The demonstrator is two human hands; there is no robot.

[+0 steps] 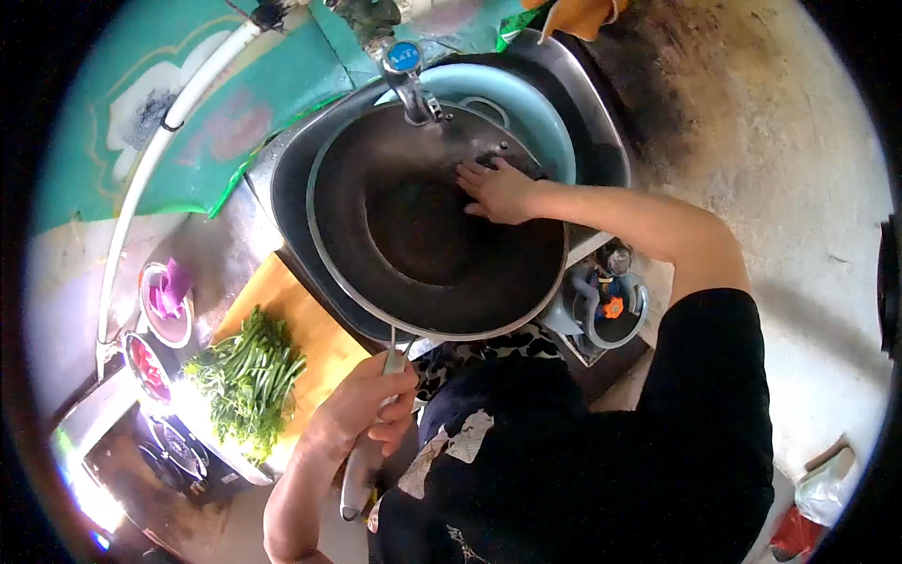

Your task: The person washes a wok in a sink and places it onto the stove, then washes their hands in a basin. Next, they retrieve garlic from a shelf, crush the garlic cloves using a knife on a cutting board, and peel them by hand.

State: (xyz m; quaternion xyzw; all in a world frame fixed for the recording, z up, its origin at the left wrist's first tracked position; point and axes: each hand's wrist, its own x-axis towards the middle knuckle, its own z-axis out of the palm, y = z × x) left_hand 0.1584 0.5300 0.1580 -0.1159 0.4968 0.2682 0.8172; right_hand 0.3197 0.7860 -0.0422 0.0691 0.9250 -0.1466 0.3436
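Observation:
A large dark wok [423, 254] lies over the sink, tilted, with its light handle [359, 475] pointing toward my body. My left hand [366, 404] is wrapped round that handle. Inside the wok, my right hand [498, 192] rests on the dark inner surface with its fingers spread. The faucet [410, 85] stands over the wok's far edge, near a small knob or rivet by my fingertips. Partly hidden behind the wok is a light blue basin [559, 132].
Left of the sink, cut green vegetables [246, 385] lie on a wooden board [329, 362]. Bowls [169, 334] stand beyond it. A white pipe [141, 179] runs up the wall. A gas cylinder [625, 324] with an orange knob sits below the sink at right.

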